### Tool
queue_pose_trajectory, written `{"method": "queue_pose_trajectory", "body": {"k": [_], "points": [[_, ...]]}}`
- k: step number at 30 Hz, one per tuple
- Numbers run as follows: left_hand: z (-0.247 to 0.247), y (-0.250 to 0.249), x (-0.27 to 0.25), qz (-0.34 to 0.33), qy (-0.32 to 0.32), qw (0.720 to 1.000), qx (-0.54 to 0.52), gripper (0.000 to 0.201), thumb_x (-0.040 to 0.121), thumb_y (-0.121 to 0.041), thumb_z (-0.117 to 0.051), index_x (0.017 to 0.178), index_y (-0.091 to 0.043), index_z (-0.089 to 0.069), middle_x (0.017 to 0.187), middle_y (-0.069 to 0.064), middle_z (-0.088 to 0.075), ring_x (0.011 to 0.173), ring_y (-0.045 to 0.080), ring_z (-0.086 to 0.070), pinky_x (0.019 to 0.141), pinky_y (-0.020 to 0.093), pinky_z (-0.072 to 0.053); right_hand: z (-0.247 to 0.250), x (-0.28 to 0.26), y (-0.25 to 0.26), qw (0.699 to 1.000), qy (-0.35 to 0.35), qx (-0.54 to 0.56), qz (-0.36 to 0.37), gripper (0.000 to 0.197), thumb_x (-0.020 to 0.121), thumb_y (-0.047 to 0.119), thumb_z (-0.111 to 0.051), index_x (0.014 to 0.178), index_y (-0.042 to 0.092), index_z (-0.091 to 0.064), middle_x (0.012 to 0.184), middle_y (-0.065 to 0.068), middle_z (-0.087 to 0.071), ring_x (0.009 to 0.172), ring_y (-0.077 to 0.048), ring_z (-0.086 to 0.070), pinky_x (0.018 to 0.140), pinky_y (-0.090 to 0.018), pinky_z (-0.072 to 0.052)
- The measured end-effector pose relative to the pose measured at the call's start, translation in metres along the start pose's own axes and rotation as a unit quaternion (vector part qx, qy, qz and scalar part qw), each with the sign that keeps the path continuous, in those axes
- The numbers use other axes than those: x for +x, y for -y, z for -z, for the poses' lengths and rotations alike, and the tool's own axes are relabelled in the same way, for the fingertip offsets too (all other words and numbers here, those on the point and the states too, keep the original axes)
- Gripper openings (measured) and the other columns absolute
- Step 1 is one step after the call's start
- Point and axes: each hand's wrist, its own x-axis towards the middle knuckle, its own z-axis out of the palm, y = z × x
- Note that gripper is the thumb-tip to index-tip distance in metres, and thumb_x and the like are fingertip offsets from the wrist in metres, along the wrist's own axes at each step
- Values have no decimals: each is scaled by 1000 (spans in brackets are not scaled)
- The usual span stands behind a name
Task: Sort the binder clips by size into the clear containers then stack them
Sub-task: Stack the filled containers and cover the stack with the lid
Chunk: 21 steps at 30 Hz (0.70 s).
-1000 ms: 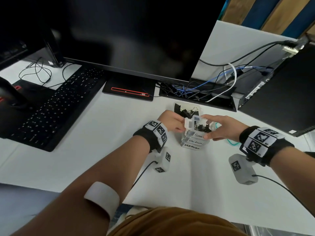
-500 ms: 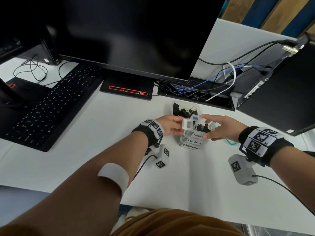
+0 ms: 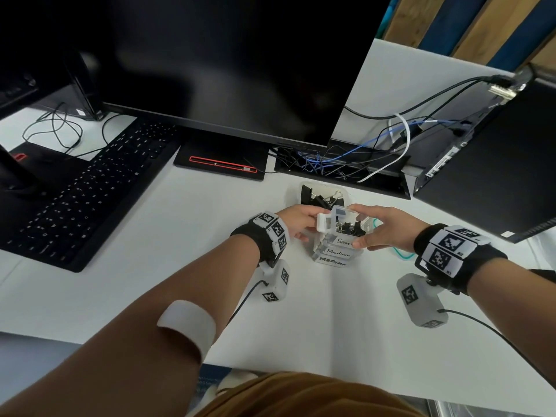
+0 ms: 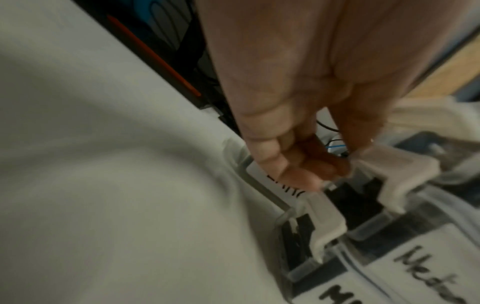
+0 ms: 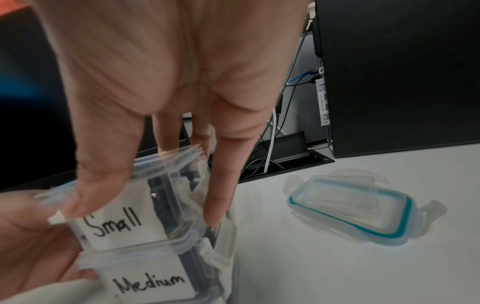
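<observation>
A stack of clear containers (image 3: pixel 332 260) stands mid-table, two labelled Medium (image 5: pixel 150 283) below one labelled Small (image 3: pixel 346 240) (image 5: pixel 124 224). Small black binder clips (image 3: pixel 349 228) show through its lid. My left hand (image 3: pixel 313 221) (image 4: pixel 311 162) pinches the lid's white left latch (image 3: pixel 323 224) (image 4: pixel 397 166). My right hand (image 3: pixel 365 233) (image 5: pixel 145 197) grips the Small container, thumb on its label and fingers (image 5: pixel 221 185) over the far side. Just behind, an open container (image 3: pixel 304 188) holds large black clips; its label (image 4: pixel 270 185) is partly hidden.
A loose clear lid with a teal seal (image 5: pixel 363 205) (image 3: pixel 400 254) lies right of the stack. A monitor (image 3: pixel 210 55), keyboard (image 3: pixel 84 191), cable tray (image 3: pixel 340 167) and a black computer case (image 3: pixel 496 161) ring the back. White table (image 3: pixel 331 326) lies in front.
My left hand has slid from the stack's left side up to the top lid's left latch, forearm dropping lower. The right hand keeps its hold on the Small container.
</observation>
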Motion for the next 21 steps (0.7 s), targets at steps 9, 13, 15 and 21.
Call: {"method": "queue_pose_trajectory", "body": {"k": [9,13,15,21], "points": [[-22,-18,3,-111,-55,979,165,62,76,-30,-74,132,-25,-48,128,-4,-55,120,11,-48,104,31,-38,-1,-6,-2,1000,-2,22,21,79,73,9,-77,138,32,-40,124,1,-44,89,-16,-57,83,-34,-56],[-20,-18,7,-121,-49,966,223,66,75,-35,-75,134,-28,-46,126,-4,-58,119,10,-50,106,33,-39,1,-3,-12,996,41,76,5,83,77,-4,-70,143,21,-28,133,-1,-42,88,-12,-61,70,-18,-55],[-21,-20,5,-123,-41,964,234,65,78,-32,-72,136,-28,-45,128,-3,-56,121,10,-48,106,31,-37,2,-2,-20,984,69,165,-18,68,80,-15,-56,139,14,-35,135,-3,-47,101,-17,-61,82,-23,-55],[-31,-20,2,-126,-65,956,257,57,84,-29,-65,136,-36,-43,129,1,-48,124,15,-43,108,34,-34,-12,6,-39,978,41,196,-52,55,82,-20,-37,130,4,-46,131,-12,-53,114,-26,-52,89,-32,-48]]}}
